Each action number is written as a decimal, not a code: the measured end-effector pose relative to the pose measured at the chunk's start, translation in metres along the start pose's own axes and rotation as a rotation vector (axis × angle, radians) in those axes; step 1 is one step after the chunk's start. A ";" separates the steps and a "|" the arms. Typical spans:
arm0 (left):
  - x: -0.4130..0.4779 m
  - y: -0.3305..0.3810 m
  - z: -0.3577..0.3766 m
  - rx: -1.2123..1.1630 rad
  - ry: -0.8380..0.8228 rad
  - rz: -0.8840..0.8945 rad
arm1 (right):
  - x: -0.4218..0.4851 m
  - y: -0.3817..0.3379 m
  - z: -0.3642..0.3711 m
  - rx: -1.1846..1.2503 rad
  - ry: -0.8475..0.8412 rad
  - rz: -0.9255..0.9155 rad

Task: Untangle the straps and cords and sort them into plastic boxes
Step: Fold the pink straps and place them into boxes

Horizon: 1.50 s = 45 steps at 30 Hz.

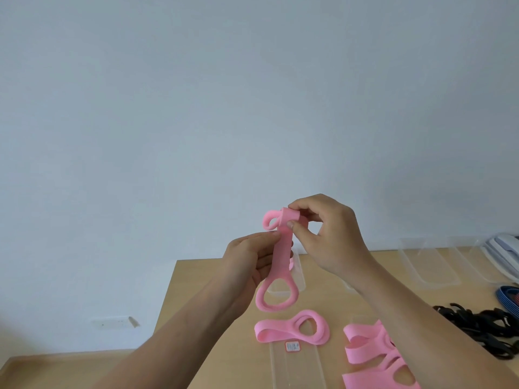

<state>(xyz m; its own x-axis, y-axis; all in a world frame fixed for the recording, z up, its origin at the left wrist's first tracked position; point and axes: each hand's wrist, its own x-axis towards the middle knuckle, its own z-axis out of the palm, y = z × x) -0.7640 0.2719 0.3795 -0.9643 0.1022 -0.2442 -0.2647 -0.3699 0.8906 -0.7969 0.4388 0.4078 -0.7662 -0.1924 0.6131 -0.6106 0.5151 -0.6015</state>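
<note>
Pinching the pink strap (pixel 281 249) up high, the left hand (pixel 247 265) and right hand (pixel 331 237) hide part of it; more pink straps (pixel 362 355) run off the bottom edge.

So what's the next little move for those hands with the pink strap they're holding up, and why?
Probably the right hand should fold the curled top end of the pink strap down, so its small loop meets the hanging loop. The left hand holds the middle, and the folded strap on the table lies doubled that way, loops stacked.
</note>
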 end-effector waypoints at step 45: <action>-0.014 0.009 -0.036 0.331 -0.306 -0.121 | -0.030 -0.021 0.018 -0.112 -0.132 0.170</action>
<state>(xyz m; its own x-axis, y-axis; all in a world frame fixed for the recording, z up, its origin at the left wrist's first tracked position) -0.7531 0.2337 0.3769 -0.8689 0.4122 -0.2741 -0.3131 -0.0288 0.9493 -0.7641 0.4191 0.3929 -0.8803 -0.1985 0.4308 -0.4499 0.6374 -0.6255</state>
